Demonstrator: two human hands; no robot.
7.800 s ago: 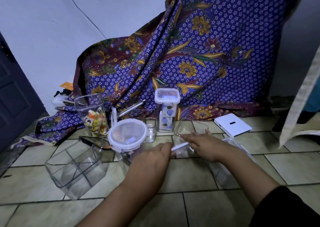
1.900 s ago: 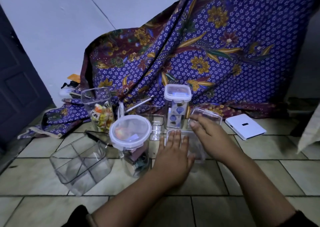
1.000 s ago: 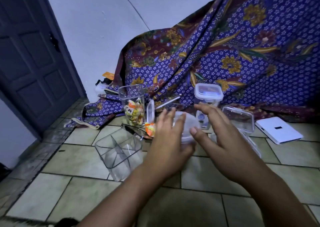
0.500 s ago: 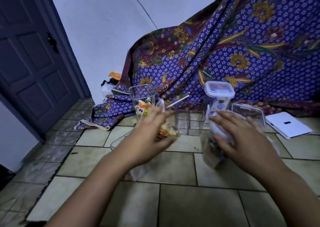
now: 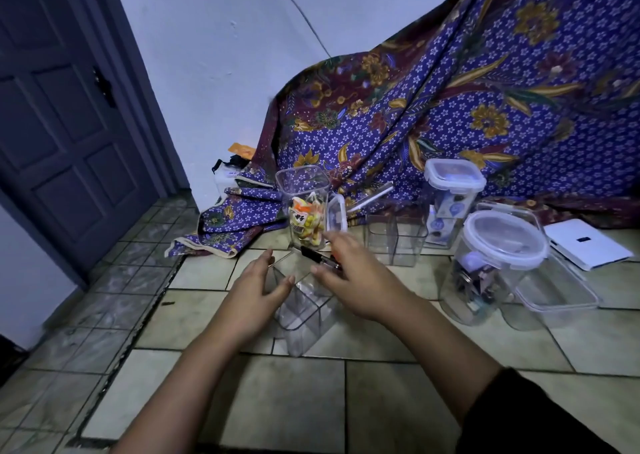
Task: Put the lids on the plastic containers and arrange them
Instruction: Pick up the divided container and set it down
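Note:
A clear divided container [image 5: 303, 318] without a lid stands on the tiled floor in the middle. My left hand [image 5: 254, 289] is at its left wall and my right hand [image 5: 356, 280] hovers over its right rim, both with fingers spread and holding nothing. Behind it stands a tall open container of candies [image 5: 306, 207], with a loose lid [image 5: 337, 216] leaning beside it. To the right are a round lidded container [image 5: 498, 263], a tall lidded container [image 5: 450, 197] and a flat lidded container [image 5: 554, 287].
A black pen [image 5: 320, 258] lies by the divided container's far rim. A small clear open box [image 5: 396, 240] stands behind. A white box [image 5: 588, 242] lies at the far right. Patterned cloth [image 5: 450, 107] drapes the back; a dark door [image 5: 69, 124] is at left.
My right hand set the round lidded container down on the right and let go. Both hands have moved to the divided container. The view has swung left.

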